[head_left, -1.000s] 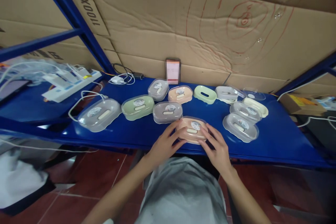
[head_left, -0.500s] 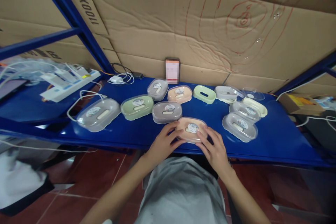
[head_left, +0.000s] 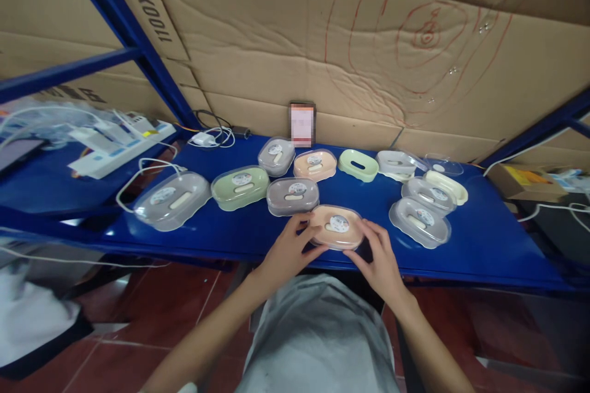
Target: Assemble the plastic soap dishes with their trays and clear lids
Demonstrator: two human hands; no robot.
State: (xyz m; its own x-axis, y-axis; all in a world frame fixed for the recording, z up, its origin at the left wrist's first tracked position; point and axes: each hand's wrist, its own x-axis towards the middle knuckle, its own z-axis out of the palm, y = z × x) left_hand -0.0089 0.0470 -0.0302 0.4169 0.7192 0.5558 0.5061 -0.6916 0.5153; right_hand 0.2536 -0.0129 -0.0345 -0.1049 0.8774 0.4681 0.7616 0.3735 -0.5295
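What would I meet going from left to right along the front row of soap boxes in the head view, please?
Clear grey soap box → green soap box → mauve soap box → peach soap box, held between left hand and right hand → clear soap box.

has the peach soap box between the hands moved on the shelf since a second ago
No clear move. The peach soap box keeps its spot just right of and nearer than the brown box; both hands stay on it.
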